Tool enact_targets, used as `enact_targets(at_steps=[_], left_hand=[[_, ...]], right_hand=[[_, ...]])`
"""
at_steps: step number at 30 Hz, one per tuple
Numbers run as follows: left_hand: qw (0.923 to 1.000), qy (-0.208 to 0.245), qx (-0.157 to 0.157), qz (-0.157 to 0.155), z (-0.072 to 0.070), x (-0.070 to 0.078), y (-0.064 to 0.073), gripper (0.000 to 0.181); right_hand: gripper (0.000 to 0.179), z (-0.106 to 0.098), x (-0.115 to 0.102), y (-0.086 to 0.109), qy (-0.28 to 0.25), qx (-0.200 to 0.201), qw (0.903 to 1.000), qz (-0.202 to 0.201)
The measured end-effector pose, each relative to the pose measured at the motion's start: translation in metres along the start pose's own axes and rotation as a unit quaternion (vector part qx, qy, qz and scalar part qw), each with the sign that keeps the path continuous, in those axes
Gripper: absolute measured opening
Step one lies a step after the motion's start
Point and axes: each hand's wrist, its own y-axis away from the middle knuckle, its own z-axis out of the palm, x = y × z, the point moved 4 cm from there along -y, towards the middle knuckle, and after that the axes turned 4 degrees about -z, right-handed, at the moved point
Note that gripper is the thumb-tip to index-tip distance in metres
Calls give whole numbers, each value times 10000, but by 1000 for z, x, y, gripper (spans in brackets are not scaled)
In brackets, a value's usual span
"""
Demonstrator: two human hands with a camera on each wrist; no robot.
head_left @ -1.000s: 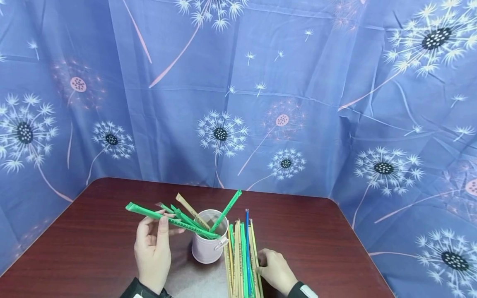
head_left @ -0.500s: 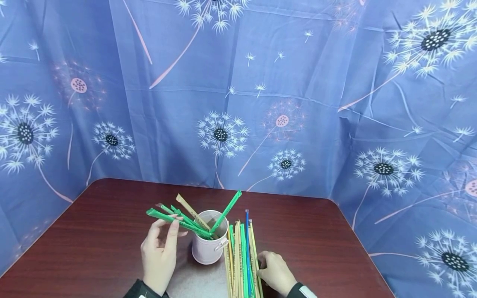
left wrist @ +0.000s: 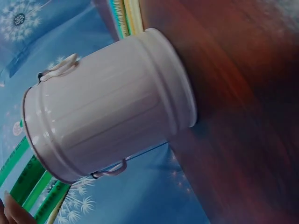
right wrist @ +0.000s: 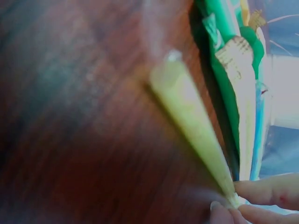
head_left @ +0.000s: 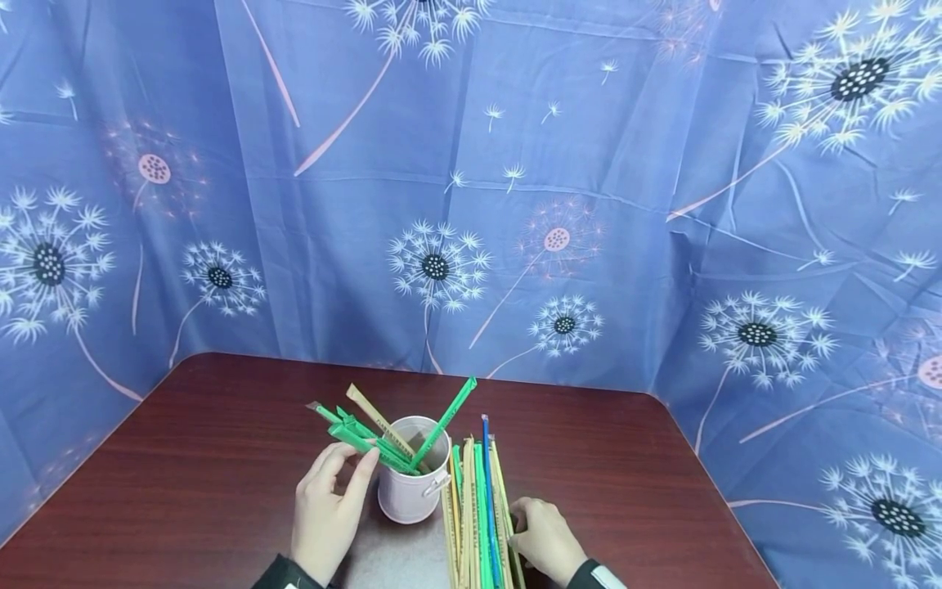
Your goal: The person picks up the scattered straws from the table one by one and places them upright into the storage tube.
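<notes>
A small white metal bucket stands on the table with several green wrapped straws and a tan one leaning out of it. My left hand pinches a green wrapped straw by its upper part; the lower end is inside the bucket. In the left wrist view the bucket fills the middle, and only fingertips show beside the green straws. To the right, my right hand pinches one end of a yellowish wrapped straw beside the row of wrapped straws.
The straw row holds tan, green, yellow and blue pieces, close against the bucket's right side. A grey patch lies in front of the bucket on the dark red table. A blue dandelion-print cloth hangs behind.
My left hand has moved right towards the bucket, and its green straw has slid deeper inside. The right hand stays at the row; the straws by it have shifted slightly.
</notes>
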Motion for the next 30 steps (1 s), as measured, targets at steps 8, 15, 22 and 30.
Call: enact_targets(at_steps=[8, 15, 22, 30], left_hand=[[9984, -460, -338, -21, 7, -6, 5, 8], [9928, -930, -759, -50, 14, -6, 10, 11], [9910, -915, -960, -179, 15, -7, 13, 13], [9682, -906, -1592, -1706, 13, -12, 11, 27]], right_hand=[[36, -2, 1, 1, 152, 56, 9998, 118], [30, -1, 4, 3, -62, 16, 9995, 308], [19, -1, 8, 7, -201, 233, 9993, 194], [20, -8, -3, 5, -471, 538, 9974, -43]])
